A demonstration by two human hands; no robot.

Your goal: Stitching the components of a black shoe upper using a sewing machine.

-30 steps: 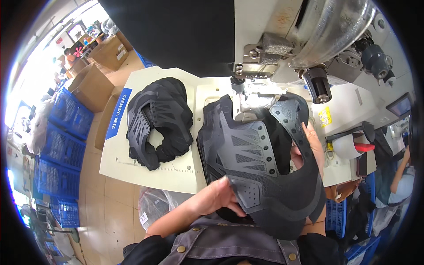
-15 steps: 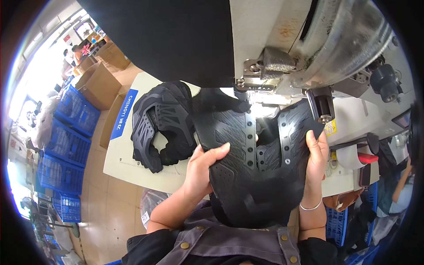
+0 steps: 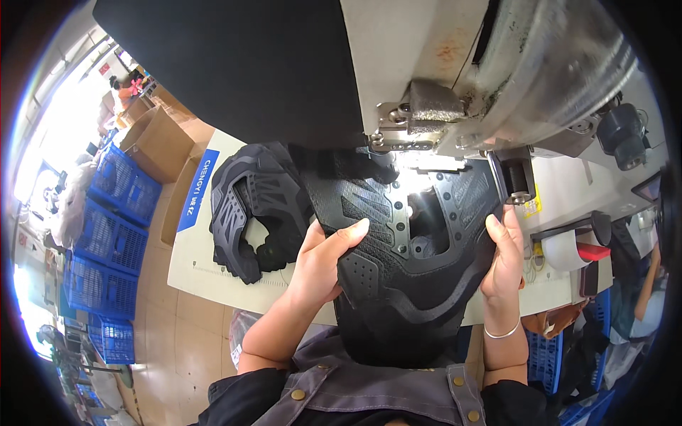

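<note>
A black shoe upper, textured and with a row of eyelets along each side of its throat opening, is held between my two hands. My left hand grips its left edge, thumb on top and fingers underneath. Its right edge is pinched in my right hand, thumb uppermost. The upper's far end lies beneath the head of a sewing machine, where a bright lamp glares; the needle cannot be made out. To the left, a pile of similar black and grey shoe uppers rests on the pale table.
A dark panel hangs over the far left. A black cylindrical machine part juts out close above my right hand. Blue crates and cardboard boxes stand on the left floor. A blue basket sits at the lower right.
The shoe upper has flattened and its throat opening shows more fully. My right hand has shifted slightly left; both hands keep their grip. The view has shifted a little.
</note>
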